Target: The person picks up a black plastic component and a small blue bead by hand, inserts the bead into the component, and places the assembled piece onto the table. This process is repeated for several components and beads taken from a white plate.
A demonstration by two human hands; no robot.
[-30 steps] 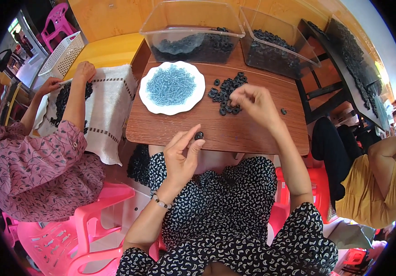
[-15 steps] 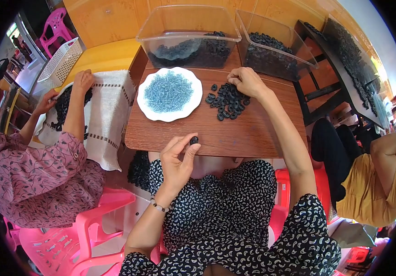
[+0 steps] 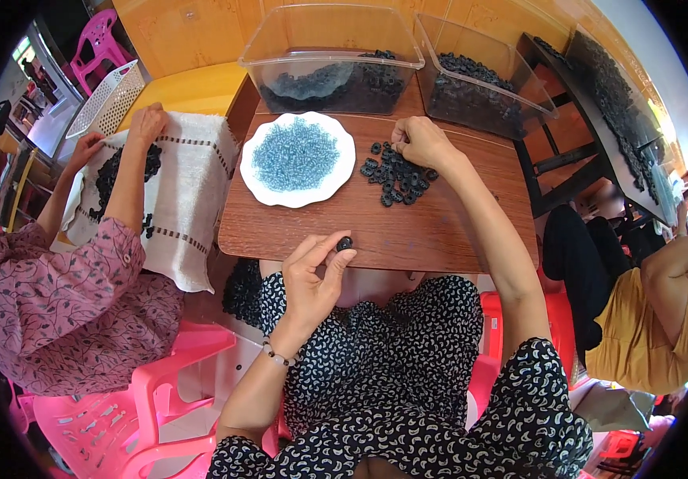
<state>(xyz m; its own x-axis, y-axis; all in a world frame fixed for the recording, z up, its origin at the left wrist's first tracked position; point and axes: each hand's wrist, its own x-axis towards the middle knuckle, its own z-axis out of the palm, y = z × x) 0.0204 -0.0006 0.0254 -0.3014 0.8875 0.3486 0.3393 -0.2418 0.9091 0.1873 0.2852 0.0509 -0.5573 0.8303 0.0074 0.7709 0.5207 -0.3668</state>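
My left hand (image 3: 312,275) is near the front edge of the brown table, pinching a small round black piece (image 3: 344,243) between thumb and fingertips. At the far side, my right hand (image 3: 426,145) reaches into a loose pile of small black ring-like pieces (image 3: 396,180). Its thumb and forefinger are drawn together at the pile's upper edge, and whatever is between them is hidden. Left of that pile sits a white scalloped plate (image 3: 346,164), heaped with tiny clear bluish beads (image 3: 294,156).
Behind the plate stand two clear plastic bins (image 3: 249,65) holding black pieces. To the left, a person's hands (image 3: 148,124) work over a cloth (image 3: 200,184) strewn with black pieces. A person in yellow (image 3: 639,327) sits at right. Black pieces (image 3: 241,295) also lie below the table's left corner.
My right hand has shifted slightly left, its fingers still drawn together at the pile. My left hand stays by the table edge with the black piece, which is turned a little.
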